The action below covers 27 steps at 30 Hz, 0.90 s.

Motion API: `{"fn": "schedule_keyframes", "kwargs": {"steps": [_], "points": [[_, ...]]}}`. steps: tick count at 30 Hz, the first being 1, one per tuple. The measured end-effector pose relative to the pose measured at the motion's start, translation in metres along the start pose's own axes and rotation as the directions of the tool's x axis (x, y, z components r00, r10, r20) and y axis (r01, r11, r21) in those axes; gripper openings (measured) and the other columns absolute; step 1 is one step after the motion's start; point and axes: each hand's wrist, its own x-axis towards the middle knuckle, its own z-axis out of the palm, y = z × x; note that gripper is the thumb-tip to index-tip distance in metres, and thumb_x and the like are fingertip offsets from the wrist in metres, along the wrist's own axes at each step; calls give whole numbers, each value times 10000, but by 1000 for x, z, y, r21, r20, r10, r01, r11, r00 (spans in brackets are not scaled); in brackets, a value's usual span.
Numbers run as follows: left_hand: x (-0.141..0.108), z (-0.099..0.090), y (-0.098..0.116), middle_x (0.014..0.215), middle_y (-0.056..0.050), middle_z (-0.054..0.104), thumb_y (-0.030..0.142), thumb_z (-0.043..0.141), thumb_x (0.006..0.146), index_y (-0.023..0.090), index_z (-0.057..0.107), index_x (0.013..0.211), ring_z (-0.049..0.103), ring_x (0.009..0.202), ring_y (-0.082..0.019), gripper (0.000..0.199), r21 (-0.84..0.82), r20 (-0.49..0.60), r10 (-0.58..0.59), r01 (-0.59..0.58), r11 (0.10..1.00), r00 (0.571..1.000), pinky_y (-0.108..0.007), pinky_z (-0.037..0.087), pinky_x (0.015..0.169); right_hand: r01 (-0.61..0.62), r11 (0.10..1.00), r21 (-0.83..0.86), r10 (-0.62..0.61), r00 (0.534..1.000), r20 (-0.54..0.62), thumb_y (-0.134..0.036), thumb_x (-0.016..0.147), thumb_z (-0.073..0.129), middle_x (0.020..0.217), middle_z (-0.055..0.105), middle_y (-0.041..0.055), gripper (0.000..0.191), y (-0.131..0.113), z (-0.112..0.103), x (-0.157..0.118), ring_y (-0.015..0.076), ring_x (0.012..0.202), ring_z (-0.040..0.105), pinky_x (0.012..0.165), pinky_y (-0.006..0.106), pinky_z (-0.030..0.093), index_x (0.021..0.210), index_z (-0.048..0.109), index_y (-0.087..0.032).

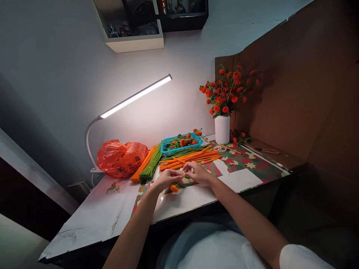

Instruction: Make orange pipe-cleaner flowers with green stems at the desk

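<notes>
Near the table's front edge, my left hand (168, 178) has its fingers pinched on a thin green stem, just left of my right hand (195, 173). The fingers of my right hand are bent and closed at the same small green piece, between the two hands. A small orange flower head (174, 187) hangs or lies just below my left fingertips. Behind the hands lie loose orange pipe cleaners (193, 157). Bundles of green pipe cleaners (152, 164) and orange pipe cleaners (144, 164) lie to the left.
A blue basket (182, 150) of small flowers is at the back, with scissors (220, 148) beside it. A white vase (222, 129) of orange flowers stands back right. A red plastic bag (122, 158) and a lit lamp (136, 96) are left. Pliers (267, 151) lie right.
</notes>
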Motion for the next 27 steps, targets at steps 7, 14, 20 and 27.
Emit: {"fn": "schedule_keyframes", "kwargs": {"steps": [7, 14, 20, 27], "points": [[-1, 6, 7, 664, -76, 703, 492, 794, 565, 125, 681, 732, 620, 552, -148, 418, -94, -108, -43, 32, 995, 993, -270, 497, 558, -30, 999, 22, 30, 999, 33, -208, 772, 645, 862, 646, 24, 159, 5, 3, 2, 165, 855, 569, 760, 276, 402, 929, 642, -183], [1, 10, 9, 619, -41, 660, 452, 722, 629, 136, 631, 661, 628, 596, -159, 330, 77, -242, 70, -52, 996, 968, -243, 463, 557, -53, 997, -55, 58, 995, 80, -305, 839, 596, 779, 661, 11, 149, -3, 4, 2, 152, 775, 563, 790, 300, 370, 831, 675, -178], [-2, 15, 22, 621, -43, 661, 274, 587, 706, 160, 634, 641, 588, 584, -168, 140, 646, -247, 281, -59, 761, 927, -252, 376, 551, -20, 974, -225, 55, 987, 152, -263, 898, 495, 745, 642, 19, 286, -11, 8, 1, 201, 901, 513, 847, 357, 315, 659, 628, -180], [-1, 24, 49, 654, -73, 690, 222, 538, 768, 180, 656, 671, 616, 619, -206, 158, 981, -56, 364, -17, 194, 930, -332, 354, 738, -85, 975, -205, 113, 985, 132, -220, 877, 487, 664, 612, -1, 253, -6, 13, 5, 177, 793, 491, 809, 344, 312, 676, 634, -177]]}}
